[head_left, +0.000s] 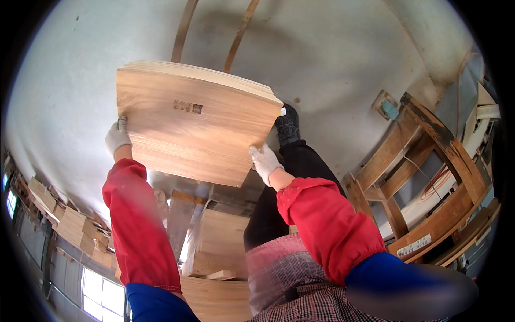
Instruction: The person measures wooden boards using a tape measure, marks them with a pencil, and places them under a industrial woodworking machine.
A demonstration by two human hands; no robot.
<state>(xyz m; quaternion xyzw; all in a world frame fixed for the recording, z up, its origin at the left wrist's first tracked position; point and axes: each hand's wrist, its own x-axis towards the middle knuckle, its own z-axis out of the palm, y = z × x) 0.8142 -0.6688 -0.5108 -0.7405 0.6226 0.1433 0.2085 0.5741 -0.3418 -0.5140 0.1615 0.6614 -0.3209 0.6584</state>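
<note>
A stack of pale wooden boards [198, 123] is held up in front of me, its layered edges showing along the far side. Dark printed marks sit on the face of the top board. My left hand [118, 137], in a white glove, grips the stack's left edge with the thumb on the face. On the near right corner, my right hand [265, 163], also gloved in white, is closed round the edge. The fingers behind the boards are hidden. Red sleeve covers reach over both forearms.
Two wooden strips [241, 36] lie on the grey floor [332, 59] beyond the boards. A wooden frame stand [466, 161] is at the right, with a cable on it. More boards [222, 241] are stacked near me, and wood piles [75, 225] line the left. My shoe [288, 124] is beside the held stack.
</note>
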